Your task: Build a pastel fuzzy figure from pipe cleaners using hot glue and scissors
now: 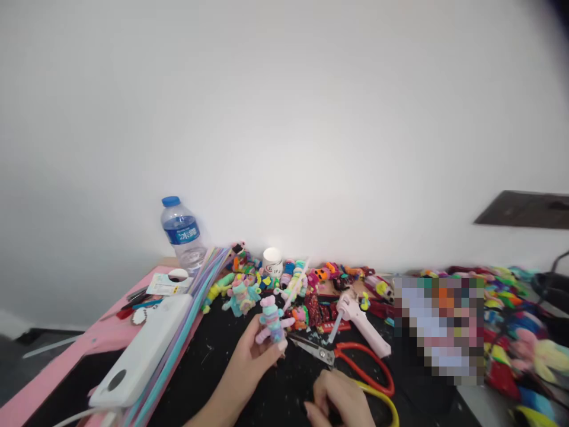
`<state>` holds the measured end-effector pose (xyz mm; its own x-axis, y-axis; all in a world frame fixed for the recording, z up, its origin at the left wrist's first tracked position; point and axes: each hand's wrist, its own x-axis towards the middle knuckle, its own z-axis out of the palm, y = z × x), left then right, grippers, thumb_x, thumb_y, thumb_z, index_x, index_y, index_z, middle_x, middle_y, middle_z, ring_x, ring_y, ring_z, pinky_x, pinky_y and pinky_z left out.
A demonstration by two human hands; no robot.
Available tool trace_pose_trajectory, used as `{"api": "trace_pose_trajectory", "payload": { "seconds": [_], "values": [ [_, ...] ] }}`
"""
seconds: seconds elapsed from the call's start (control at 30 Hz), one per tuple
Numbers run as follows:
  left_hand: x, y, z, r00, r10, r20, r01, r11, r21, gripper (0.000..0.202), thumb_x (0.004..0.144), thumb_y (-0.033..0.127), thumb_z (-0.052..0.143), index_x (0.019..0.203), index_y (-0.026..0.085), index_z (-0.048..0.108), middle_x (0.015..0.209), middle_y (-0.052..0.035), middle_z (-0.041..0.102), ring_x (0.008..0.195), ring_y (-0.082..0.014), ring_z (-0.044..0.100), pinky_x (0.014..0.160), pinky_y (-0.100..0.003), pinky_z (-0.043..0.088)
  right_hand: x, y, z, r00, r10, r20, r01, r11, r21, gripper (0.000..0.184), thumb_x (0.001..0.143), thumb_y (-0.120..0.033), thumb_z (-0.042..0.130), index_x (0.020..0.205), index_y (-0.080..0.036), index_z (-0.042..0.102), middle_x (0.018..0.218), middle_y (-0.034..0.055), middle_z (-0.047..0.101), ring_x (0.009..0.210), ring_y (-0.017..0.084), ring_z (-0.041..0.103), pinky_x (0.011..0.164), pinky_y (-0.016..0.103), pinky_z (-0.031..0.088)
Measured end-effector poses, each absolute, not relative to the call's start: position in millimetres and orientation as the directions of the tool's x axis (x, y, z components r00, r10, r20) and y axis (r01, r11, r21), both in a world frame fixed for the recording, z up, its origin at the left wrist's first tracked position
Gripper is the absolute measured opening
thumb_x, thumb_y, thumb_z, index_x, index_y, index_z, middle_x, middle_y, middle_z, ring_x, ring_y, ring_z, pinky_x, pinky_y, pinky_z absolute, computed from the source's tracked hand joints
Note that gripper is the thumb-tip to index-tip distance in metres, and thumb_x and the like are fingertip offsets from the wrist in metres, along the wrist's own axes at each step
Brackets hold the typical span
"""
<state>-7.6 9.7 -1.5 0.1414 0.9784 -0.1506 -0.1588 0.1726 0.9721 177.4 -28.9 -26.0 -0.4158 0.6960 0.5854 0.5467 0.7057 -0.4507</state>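
- You are gripping one fuzzy pipe-cleaner figure (272, 321), pastel pink, blue and purple, in your left hand (251, 362); it is standing upright above the black tabletop (213, 362).
- Your right hand (340, 398) is resting knuckles-up on the tabletop, fingers curled under; whether it is grasping anything, you cannot tell.
- One pair of orange-handled scissors (355, 359) is lying just beside it, metal blades partly spread.
- One pink glue gun (362, 323) is lying behind the scissors.
- One clear plastic water bottle (182, 234), blue cap, is standing at the back left.

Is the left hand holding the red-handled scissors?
No, the left hand holds a small pastel fuzzy figure; the red-handled scissors lie on the table.
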Motion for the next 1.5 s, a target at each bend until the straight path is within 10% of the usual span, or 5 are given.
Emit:
{"api": "trace_pose_trajectory", "payload": {
  "seconds": [0.67, 0.97, 1.23, 1.5],
  "values": [
    [-14, 13, 10, 0.151, 0.988, -0.03, -0.061, 0.04, 0.997, 0.032, 0.074, 0.035, 0.064, 0.099, 0.016, 0.057, 0.083, -0.001, 0.06, 0.065, -0.0127, 0.053, 0.061, -0.024, 0.045, 180, -30, -10, -0.261, 0.818, 0.512, 0.645, 0.542, -0.538, 0.02, 0.072, -0.003, 0.042, 0.071, -0.021, 0.035, 0.062, -0.0048, 0.039, 0.053, 0.01, 0.039, 0.049, 0.02, 0.031],
    [-10, 8, 12, 0.264, 0.964, 0.005, -0.265, 0.068, 0.962, 0.056, 0.068, 0.025, 0.071, 0.118, 0.022, 0.047, 0.111, -0.0067, 0.06, 0.098, -0.0199, 0.059, 0.09, -0.032, 0.043, 180, -31, -9, -0.277, 0.81, 0.516, 0.651, 0.554, -0.52, 0.018, 0.078, -0.006, 0.043, 0.07, -0.021, 0.036, 0.059, -0.0056, 0.039, 0.05, 0.009, 0.04, 0.046, 0.02, 0.031],
    [-15, 13, 7, 0.239, 0.971, 0.002, -0.132, 0.03, 0.991, 0.033, 0.072, 0.031, 0.067, 0.099, 0.016, 0.055, 0.075, 0.001, 0.057, 0.064, -0.0119, 0.054, 0.063, -0.025, 0.045, 183, -33, 0, -0.288, 0.755, 0.589, 0.669, 0.599, -0.44, 0.018, 0.08, -0.008, 0.043, 0.068, -0.021, 0.038, 0.058, -0.0047, 0.04, 0.051, 0.01, 0.04, 0.048, 0.021, 0.033],
    [-23, 21, 7, 0.076, 0.996, 0.056, 0.04, -0.059, 0.997, 0.034, 0.073, 0.034, 0.063, 0.1, 0.016, 0.052, 0.082, -0.0019, 0.061, 0.065, -0.0148, 0.056, 0.062, -0.027, 0.046, 181, -34, 0, -0.282, 0.761, 0.585, 0.672, 0.592, -0.445, 0.018, 0.08, -0.009, 0.042, 0.068, -0.021, 0.037, 0.058, -0.0047, 0.041, 0.05, 0.01, 0.041, 0.048, 0.021, 0.033]
  ]
}}
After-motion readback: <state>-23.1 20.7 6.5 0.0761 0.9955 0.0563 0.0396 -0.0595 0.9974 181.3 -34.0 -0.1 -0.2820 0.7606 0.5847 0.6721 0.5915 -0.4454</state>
